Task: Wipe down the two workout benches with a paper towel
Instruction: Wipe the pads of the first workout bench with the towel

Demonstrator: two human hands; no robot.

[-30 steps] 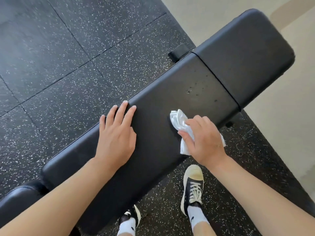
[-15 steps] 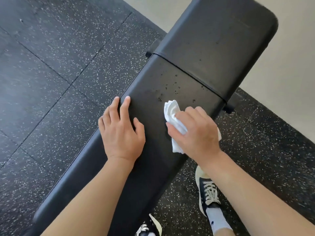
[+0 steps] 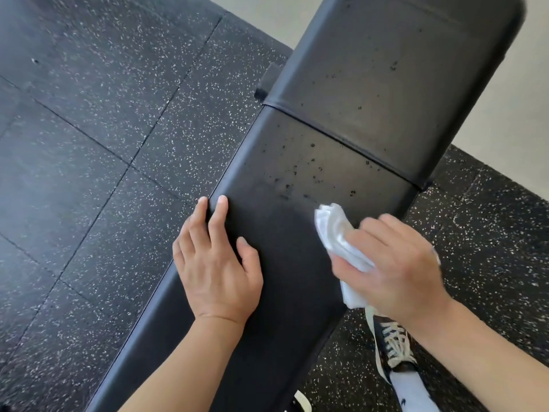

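Diagonally across the view runs a black padded workout bench (image 3: pixel 285 292), from the lower left up to the top right, standing on dark rubber floor tiles (image 3: pixel 89 144) speckled with white. A seam (image 3: pixel 341 138) crosses the padding and splits it into a long narrow pad nearer the person and a wider pad (image 3: pixel 401 69) beyond. Small dark droplets (image 3: pixel 300 173) dot the surface on both sides of that seam, thickest just short of it on the narrow pad.

The left hand (image 3: pixel 217 269) lies flat on the narrow pad with its fingers straight and slightly spread; two fingertips reach over the pad's left edge, and the thumb points across the padding. It holds nothing.

The right hand (image 3: pixel 392 263) grips a crumpled white paper towel (image 3: pixel 335 230), its fingers curled over the wad and the thumb tucked beneath, pressing it onto the bench near the right edge of the narrow pad, just below the droplets. The towel bulges out ahead of the fingers and a flap hangs out behind the palm. This hand is slightly blurred.

Below the right forearm, on the floor beside the bench, is a dark lace-up sneaker (image 3: pixel 395 349) with white laces, worn over a white sock (image 3: pixel 413 394). Pale smooth flooring (image 3: pixel 505 99) begins past the rubber tiles at the top right.
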